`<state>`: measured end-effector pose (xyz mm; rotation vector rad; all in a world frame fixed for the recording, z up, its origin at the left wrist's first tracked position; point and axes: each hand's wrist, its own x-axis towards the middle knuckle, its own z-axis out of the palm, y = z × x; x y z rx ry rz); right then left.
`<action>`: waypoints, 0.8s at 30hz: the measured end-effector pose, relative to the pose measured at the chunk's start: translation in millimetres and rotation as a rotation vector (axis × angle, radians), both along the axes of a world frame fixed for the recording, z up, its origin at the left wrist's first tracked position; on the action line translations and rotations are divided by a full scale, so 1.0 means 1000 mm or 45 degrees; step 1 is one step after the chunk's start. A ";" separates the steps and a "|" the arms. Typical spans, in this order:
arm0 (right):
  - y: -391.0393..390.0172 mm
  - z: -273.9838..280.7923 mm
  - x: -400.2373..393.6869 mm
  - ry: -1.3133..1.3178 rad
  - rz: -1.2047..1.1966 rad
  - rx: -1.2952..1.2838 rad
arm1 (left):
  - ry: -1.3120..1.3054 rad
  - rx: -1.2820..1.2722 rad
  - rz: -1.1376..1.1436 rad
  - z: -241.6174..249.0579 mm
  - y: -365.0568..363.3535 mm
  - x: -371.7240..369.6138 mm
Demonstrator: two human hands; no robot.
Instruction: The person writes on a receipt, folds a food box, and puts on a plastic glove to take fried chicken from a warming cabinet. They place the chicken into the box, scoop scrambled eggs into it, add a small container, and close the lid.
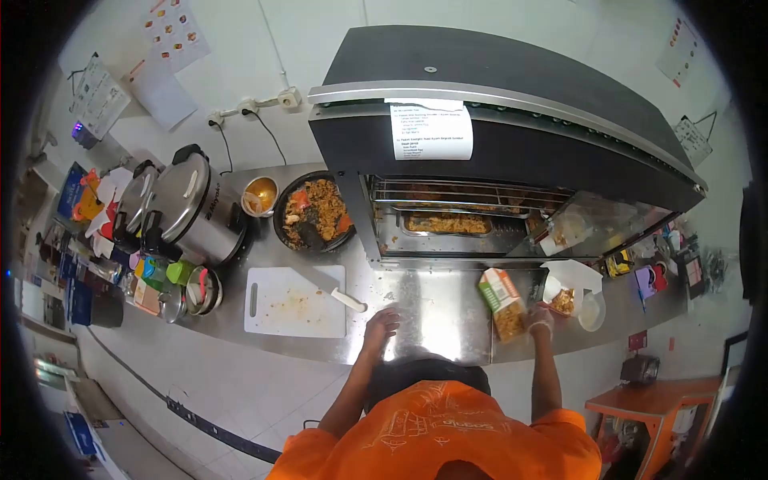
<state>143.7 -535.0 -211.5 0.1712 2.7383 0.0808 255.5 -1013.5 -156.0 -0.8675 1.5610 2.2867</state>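
Observation:
Over the steel counter's front edge is my left hand (pixel 382 328), bare, its fingers loosely curled but apart, with nothing in it. It is just below the white handle of a knife (pixel 349 300). My right hand (pixel 540 320), in a clear glove, is at the right side of a green, white and orange packet (pixel 501 296) with browned food at its lower end. Glare on the glove hides how its fingers lie. Beyond that hand stands an open white box (pixel 583 278) with food (pixel 563 301) in it, beside a round translucent lid or bowl (pixel 592 312).
A white cutting board (pixel 268 320) lies left of my left hand. Behind it are a black pan of rice (pixel 324 204), a bowl of yellow liquid (pixel 260 196) and a large metal pot (pixel 188 208). A glass-fronted warming cabinet (pixel 512 120) with trays inside stands behind the counter's front strip.

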 end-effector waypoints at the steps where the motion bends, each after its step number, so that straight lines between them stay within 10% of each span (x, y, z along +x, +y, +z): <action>1: 0.021 -0.014 0.002 0.100 -0.022 0.007 | -0.013 -0.001 -0.008 0.003 0.000 -0.001; 5: 0.096 -0.103 0.008 0.473 -0.031 0.198 | 0.005 0.006 -0.062 -0.001 -0.008 -0.007; 9: -0.046 0.042 0.056 0.676 -0.303 -0.698 | 0.141 -0.031 -0.085 -0.020 -0.021 -0.003; 11: -0.074 0.000 0.065 0.627 -0.088 -0.343 | 0.259 -0.022 -0.093 -0.022 -0.028 -0.004; 24: -0.226 0.001 0.078 0.531 0.163 -0.909 | -0.053 -0.210 -0.110 0.018 -0.083 0.003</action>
